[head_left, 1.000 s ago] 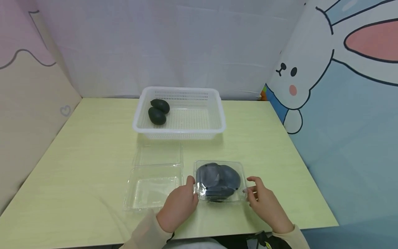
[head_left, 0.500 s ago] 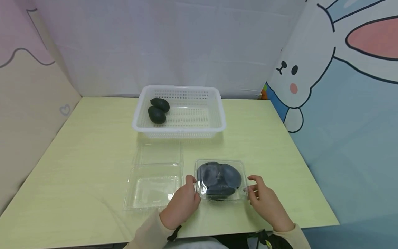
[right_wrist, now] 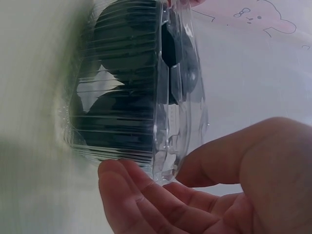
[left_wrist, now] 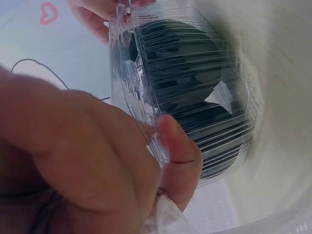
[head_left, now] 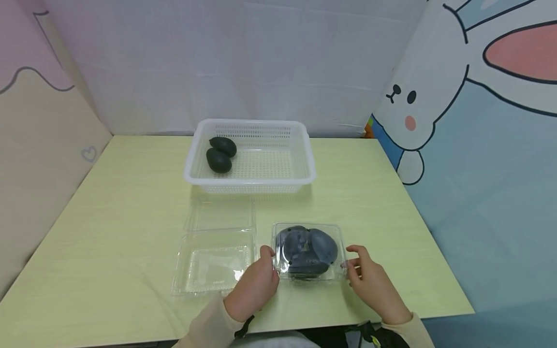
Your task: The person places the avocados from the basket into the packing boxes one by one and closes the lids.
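Observation:
A lidded clear plastic clamshell box [head_left: 278, 232] sits near the table's front, with dark oval fruits [head_left: 323, 245] like avocados packed inside. My left hand [head_left: 256, 282] pinches the rim at its left side; in the left wrist view a bent fingertip [left_wrist: 174, 141] lies against the ribbed wall. At the opposite side, my right hand [head_left: 372, 285] holds the box's corner, thumb [right_wrist: 209, 165] at the rim and fingers under it in the right wrist view. The lid lies over the fruits along the rim. Whether its edges are fully latched cannot be told.
Left of the box lies another clear clamshell [head_left: 215, 261], unfolded and flat on the table [head_left: 109, 251]. Behind them stands a white perforated basket [head_left: 250, 182] with two dark oval fruits [head_left: 219, 160] in its left part. A white back wall and printed side walls enclose the table.
The hands and the box stay almost still, with the grip on both sides kept. The whole head view has shifted slightly.

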A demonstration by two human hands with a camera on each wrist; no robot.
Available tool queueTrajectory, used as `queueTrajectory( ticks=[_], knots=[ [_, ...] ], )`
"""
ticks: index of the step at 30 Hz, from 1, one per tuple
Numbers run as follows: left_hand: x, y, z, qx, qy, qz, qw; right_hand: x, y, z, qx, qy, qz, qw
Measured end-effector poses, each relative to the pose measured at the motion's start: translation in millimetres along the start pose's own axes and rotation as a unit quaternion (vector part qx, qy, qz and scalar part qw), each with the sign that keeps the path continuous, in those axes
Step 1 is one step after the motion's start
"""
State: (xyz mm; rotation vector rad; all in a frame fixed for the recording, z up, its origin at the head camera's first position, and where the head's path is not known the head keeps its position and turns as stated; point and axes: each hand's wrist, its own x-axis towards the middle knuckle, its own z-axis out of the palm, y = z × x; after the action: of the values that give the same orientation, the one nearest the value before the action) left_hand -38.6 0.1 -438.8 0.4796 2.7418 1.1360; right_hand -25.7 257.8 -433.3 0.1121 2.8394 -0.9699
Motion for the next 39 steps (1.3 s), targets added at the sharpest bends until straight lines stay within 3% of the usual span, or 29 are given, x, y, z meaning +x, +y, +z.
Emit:
queueTrajectory(
  ticks=[8,17,22,27,33,39],
  knots=[
    [-0.7,2.4,-0.3,0.008,-0.008,-0.008,0.9999,-0.3,0,-3,0.014,-0.010,0.022,0.9996],
    [0.8,1.1,-0.2,0.023,-0.001,0.008,0.9997,-1.2,8,-6,0.089,-0.043,0.047,0.9940],
    [0.7,2.1,-1.0,0.025,0.000,0.009,0.9997,-2.5,14,-10,0.149,-0.093,0.038,0.9838],
    [1.5,0.6,-0.7,0.023,-0.006,0.003,0.9997,-1.0,19,-10,0.221,-0.133,0.035,0.9656],
    [9.2,-2.4,-2.8,-0.020,-0.017,-0.022,0.9994,8.7,21,-2,0.281,-0.112,0.059,0.9514],
    [22.6,-5.6,-5.2,-0.072,-0.043,-0.071,0.9940,19.0,15,2,0.289,-0.081,0.074,0.9509]
  ],
)
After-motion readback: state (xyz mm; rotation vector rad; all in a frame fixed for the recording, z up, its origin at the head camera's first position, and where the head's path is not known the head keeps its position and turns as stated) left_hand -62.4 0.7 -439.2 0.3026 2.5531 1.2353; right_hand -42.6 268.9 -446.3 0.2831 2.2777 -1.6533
